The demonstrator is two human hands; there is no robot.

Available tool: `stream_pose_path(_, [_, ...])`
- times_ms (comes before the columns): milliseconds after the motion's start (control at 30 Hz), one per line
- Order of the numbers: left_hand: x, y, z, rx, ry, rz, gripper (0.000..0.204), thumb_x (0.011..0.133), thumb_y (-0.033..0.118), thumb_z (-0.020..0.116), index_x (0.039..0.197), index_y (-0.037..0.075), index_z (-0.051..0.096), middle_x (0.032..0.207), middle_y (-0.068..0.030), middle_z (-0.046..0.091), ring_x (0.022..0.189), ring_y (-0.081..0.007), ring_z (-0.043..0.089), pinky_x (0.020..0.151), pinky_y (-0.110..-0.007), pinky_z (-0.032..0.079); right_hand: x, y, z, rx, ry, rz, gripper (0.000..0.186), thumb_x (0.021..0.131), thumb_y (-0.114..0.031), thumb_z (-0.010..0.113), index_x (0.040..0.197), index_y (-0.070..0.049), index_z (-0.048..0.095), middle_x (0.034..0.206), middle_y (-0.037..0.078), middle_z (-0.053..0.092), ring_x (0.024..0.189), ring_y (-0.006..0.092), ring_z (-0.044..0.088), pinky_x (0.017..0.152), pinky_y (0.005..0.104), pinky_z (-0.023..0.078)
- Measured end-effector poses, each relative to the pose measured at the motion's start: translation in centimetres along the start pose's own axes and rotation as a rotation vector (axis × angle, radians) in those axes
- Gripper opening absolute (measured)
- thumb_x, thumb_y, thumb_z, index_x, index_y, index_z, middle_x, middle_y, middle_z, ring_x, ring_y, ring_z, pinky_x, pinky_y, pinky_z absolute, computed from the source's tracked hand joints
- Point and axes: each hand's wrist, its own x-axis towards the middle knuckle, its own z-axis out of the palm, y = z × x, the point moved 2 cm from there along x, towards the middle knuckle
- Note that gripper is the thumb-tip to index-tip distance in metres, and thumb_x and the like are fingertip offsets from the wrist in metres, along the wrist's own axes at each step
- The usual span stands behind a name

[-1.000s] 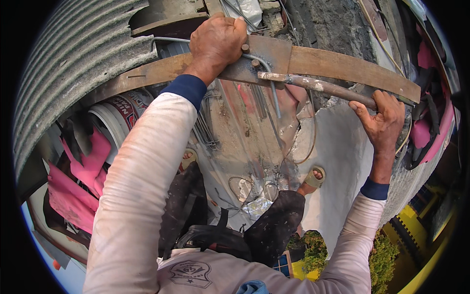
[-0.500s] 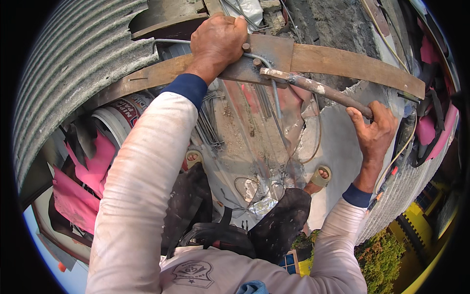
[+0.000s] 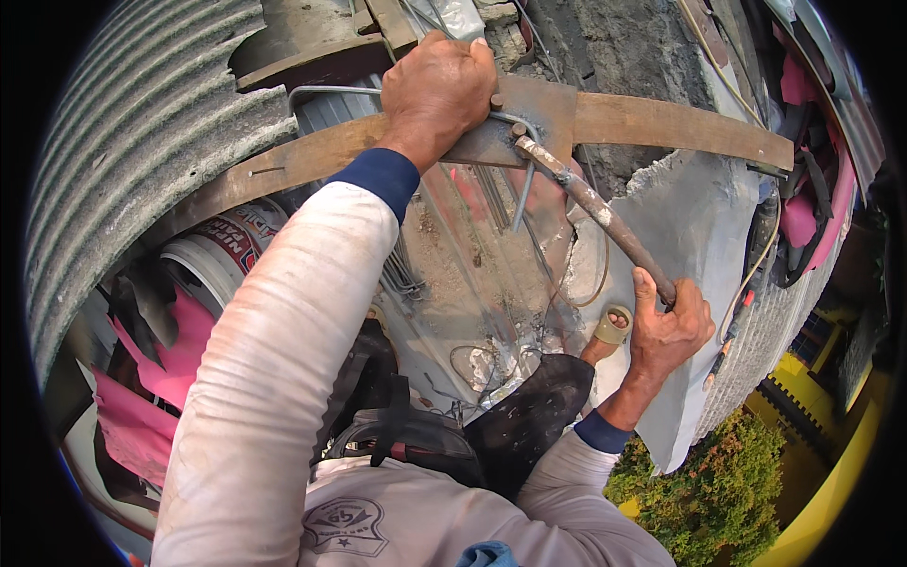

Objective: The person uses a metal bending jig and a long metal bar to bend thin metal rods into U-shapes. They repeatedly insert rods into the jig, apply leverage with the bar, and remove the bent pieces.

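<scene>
A wooden plank (image 3: 675,124) lies crosswise in front of me, with a metal plate (image 3: 550,106) on its middle. Two short pins stand up from the plate. A thin steel rod (image 3: 331,90) passes under my left hand (image 3: 439,93), which is closed around it beside the plate. Past the pins the rod turns sharply, and its free end points back toward me. My right hand (image 3: 669,326) is wrapped around the near end of a rusty, paint-flecked bending bar (image 3: 609,217). The bar's far end sits at the rod's bend, beside a pin.
Corrugated roofing (image 3: 123,142) rises at the left, above a paint bucket (image 3: 213,260) and pink sheeting (image 3: 137,416). Several bent rods (image 3: 402,269) lie below the plank. A grey sheet (image 3: 685,213) and loose cable lie at right; a leafy bush (image 3: 704,482) shows lower down.
My right hand has swung the bending bar toward me and to the left. The rod's free end has turned with it, bending more sharply. My left hand keeps its hold.
</scene>
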Motion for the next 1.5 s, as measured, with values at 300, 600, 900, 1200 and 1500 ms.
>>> stream_pose_path(300, [-0.4, 0.9, -1.3, -0.052, -0.001, -0.094, 0.048, 0.11, 0.043, 0.051, 0.103, 0.009, 0.085, 0.116, -0.0184, 0.076, 0.104, -0.0462, 0.075, 0.095, -0.056, 0.059, 6.5, 2.5, -1.1, 0.316, -0.43, 0.193, 0.065, 0.08, -0.058, 0.096, 0.071, -0.006, 0.058, 0.061, 0.006, 0.053, 0.059, 0.0225, 0.051, 0.059, 0.043, 0.04])
stream_pose_path(600, [-0.4, 0.0, 0.4, -0.049, 0.148, 0.037, 0.048, 0.109, 0.043, 0.055, 0.099, 0.007, 0.084, 0.107, -0.0183, 0.076, 0.092, -0.0422, 0.079, 0.087, -0.053, 0.063, 16.9, -13.6, 6.3, 0.534, -0.524, 0.05, 0.057, 0.073, -0.051, 0.101, 0.085, 0.0, 0.077, 0.077, 0.013, 0.076, 0.07, 0.0228, 0.073, 0.067, 0.041, 0.057])
stream_pose_path(900, [-1.0, 2.1, -3.4, 0.018, 0.236, 0.172, 0.04, 0.11, 0.04, 0.06, 0.097, 0.008, 0.08, 0.092, -0.014, 0.075, 0.081, -0.0328, 0.079, 0.068, -0.045, 0.061, 17.7, -14.9, 6.7, 0.389, -0.582, 0.02, 0.064, 0.071, -0.055, 0.101, 0.095, 0.001, 0.082, 0.092, 0.021, 0.082, 0.087, 0.0382, 0.08, 0.081, 0.0505, 0.06])
stream_pose_path(1200, [-14.2, 4.1, -11.1, -0.08, 0.106, 0.023, 0.079, 0.109, 0.064, 0.057, 0.061, 0.005, 0.076, 0.054, -0.0158, 0.065, 0.051, -0.0339, 0.069, 0.05, -0.047, 0.053, 17.6, -14.2, 7.3, 0.414, -0.624, 0.046, 0.062, 0.073, -0.058, 0.099, 0.088, -0.001, 0.078, 0.085, 0.016, 0.079, 0.078, 0.0326, 0.077, 0.077, 0.0472, 0.058])
stream_pose_path(1500, [-29.5, -20.2, 9.0, -0.304, -0.02, -1.396, 0.096, 0.112, 0.074, 0.032, 0.102, -0.008, 0.081, 0.108, -0.0345, 0.077, 0.107, -0.0532, 0.074, 0.098, -0.056, 0.056, 17.7, -13.4, 8.4, 0.495, -0.55, -0.021, 0.056, 0.081, -0.051, 0.1, 0.08, -0.007, 0.064, 0.072, 0.0, 0.063, 0.063, 0.0163, 0.06, 0.059, 0.0338, 0.049])
